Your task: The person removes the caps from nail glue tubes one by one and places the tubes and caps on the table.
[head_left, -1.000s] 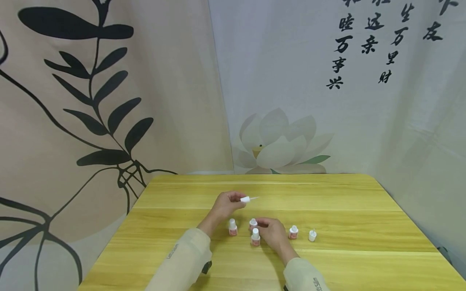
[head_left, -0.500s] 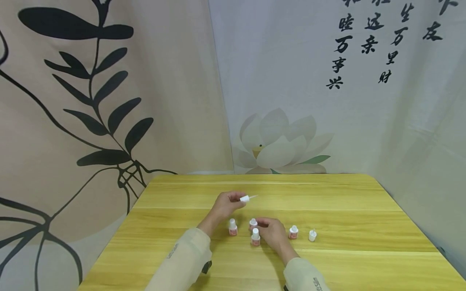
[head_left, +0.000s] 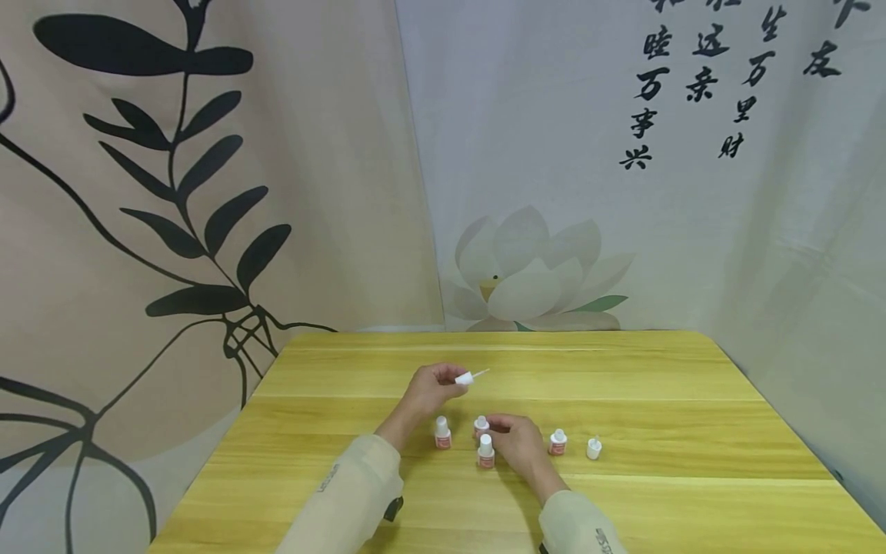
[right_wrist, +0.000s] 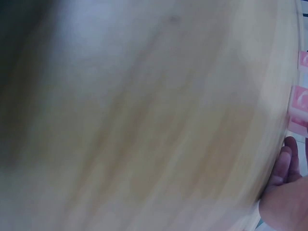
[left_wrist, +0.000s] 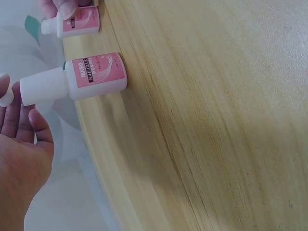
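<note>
My left hand (head_left: pixel 431 388) pinches a white brush cap (head_left: pixel 464 378) above the table, its thin brush pointing right. My right hand (head_left: pixel 519 442) holds an uncapped nail glue bottle (head_left: pixel 481 427) that stands on the table. Just in front of it is a capped nail glue bottle (head_left: pixel 486 454). Another capped bottle (left_wrist: pixel 98 74), pink-labelled, stands below my left hand. To the right of my right hand are an uncapped bottle (head_left: pixel 557 443) and a separate white cap (head_left: pixel 594 448). In the right wrist view, my hand shows only at the right edge.
The bottles stand in a loose row on a yellow wooden table (head_left: pixel 664 508). Behind it hangs a printed cloth backdrop (head_left: pixel 332 192) with leaves, a lotus and black characters. The right wrist view is mostly blurred tabletop.
The brush cap in my left hand has tilted slightly, its brush tip rising a little. My right hand and the bottles have stayed in place.
</note>
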The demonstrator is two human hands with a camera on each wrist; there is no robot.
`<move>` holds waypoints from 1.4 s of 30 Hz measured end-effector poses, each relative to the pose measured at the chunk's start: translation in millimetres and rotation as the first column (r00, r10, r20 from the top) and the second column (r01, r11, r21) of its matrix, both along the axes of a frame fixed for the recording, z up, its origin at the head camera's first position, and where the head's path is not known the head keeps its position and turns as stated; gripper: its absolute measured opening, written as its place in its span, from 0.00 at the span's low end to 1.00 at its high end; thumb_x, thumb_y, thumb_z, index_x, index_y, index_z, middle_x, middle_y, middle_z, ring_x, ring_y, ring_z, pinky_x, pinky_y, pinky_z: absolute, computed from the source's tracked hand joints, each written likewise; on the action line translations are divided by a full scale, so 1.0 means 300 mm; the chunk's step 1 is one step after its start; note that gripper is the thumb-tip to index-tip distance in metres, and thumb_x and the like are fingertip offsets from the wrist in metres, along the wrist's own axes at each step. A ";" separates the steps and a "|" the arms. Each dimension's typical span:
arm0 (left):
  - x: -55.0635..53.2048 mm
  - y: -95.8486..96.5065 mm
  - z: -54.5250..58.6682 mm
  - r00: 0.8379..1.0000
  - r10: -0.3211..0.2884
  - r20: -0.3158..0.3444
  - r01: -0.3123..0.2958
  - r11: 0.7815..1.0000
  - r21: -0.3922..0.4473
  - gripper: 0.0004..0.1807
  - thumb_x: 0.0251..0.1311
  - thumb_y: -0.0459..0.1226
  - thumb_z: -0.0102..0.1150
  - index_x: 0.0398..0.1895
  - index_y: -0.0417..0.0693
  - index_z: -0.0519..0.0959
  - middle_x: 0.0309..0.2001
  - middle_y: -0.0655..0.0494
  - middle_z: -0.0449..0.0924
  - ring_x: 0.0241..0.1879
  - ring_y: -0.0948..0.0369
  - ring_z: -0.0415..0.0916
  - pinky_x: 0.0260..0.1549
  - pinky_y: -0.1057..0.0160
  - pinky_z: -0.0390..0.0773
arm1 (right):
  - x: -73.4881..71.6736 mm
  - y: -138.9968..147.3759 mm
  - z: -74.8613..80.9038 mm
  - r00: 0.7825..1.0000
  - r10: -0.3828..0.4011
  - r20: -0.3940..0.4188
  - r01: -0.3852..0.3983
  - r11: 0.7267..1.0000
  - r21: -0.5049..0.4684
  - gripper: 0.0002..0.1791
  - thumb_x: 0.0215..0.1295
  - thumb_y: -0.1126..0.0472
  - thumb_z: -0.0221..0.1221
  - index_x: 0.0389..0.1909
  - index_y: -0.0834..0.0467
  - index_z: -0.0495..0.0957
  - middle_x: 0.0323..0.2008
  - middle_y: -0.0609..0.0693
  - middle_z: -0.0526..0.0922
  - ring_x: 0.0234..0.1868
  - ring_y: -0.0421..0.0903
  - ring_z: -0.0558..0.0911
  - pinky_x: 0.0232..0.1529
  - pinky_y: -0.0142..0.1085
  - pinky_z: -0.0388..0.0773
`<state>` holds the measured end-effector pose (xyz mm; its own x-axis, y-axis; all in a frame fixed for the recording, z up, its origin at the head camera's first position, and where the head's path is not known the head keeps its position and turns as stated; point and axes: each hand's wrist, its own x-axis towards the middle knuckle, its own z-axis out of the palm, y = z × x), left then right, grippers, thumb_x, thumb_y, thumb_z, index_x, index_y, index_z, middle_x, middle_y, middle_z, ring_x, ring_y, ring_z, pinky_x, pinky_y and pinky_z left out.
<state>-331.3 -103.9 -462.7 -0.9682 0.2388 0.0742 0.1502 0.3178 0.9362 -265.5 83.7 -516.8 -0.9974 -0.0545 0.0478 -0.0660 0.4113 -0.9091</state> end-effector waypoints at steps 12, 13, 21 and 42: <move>0.007 0.000 0.002 1.000 0.000 0.005 0.000 1.000 -0.009 0.13 0.62 0.33 0.66 0.49 0.42 0.82 0.41 0.54 0.84 0.42 0.59 0.79 0.48 0.57 0.79 | 0.004 0.001 0.009 1.000 -0.003 0.005 0.003 1.000 -0.004 0.12 0.63 0.61 0.66 0.47 0.61 0.85 0.42 0.52 0.87 0.49 0.52 0.82 0.52 0.51 0.76; 0.007 0.000 0.003 1.000 0.002 0.008 -0.002 1.000 -0.008 0.12 0.62 0.33 0.66 0.49 0.42 0.82 0.41 0.55 0.83 0.42 0.59 0.78 0.48 0.57 0.79 | 0.004 0.001 0.007 1.000 -0.004 0.005 0.004 1.000 -0.003 0.12 0.63 0.61 0.66 0.47 0.61 0.85 0.42 0.52 0.87 0.49 0.52 0.82 0.52 0.51 0.76; 0.010 0.001 0.008 1.000 -0.001 0.002 0.001 1.000 0.008 0.12 0.61 0.32 0.66 0.47 0.41 0.81 0.40 0.55 0.83 0.41 0.59 0.78 0.46 0.58 0.79 | -0.002 0.000 0.001 1.000 -0.016 0.009 0.016 1.000 -0.001 0.12 0.63 0.61 0.66 0.46 0.60 0.86 0.42 0.51 0.87 0.49 0.51 0.82 0.53 0.50 0.76; 0.007 0.010 0.005 1.000 0.000 -0.016 -0.001 1.000 -0.011 0.11 0.60 0.31 0.66 0.45 0.41 0.80 0.40 0.54 0.82 0.41 0.59 0.78 0.44 0.59 0.79 | 0.005 -0.001 0.008 1.000 0.003 0.011 -0.003 1.000 -0.016 0.12 0.64 0.61 0.65 0.47 0.60 0.85 0.42 0.52 0.87 0.48 0.51 0.82 0.52 0.50 0.77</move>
<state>-329.3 -101.1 -461.1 -0.9670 0.2392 0.0876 0.1654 0.3279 0.9301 -264.0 83.3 -514.3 -0.9977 -0.0570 0.0373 -0.0570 0.3968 -0.9161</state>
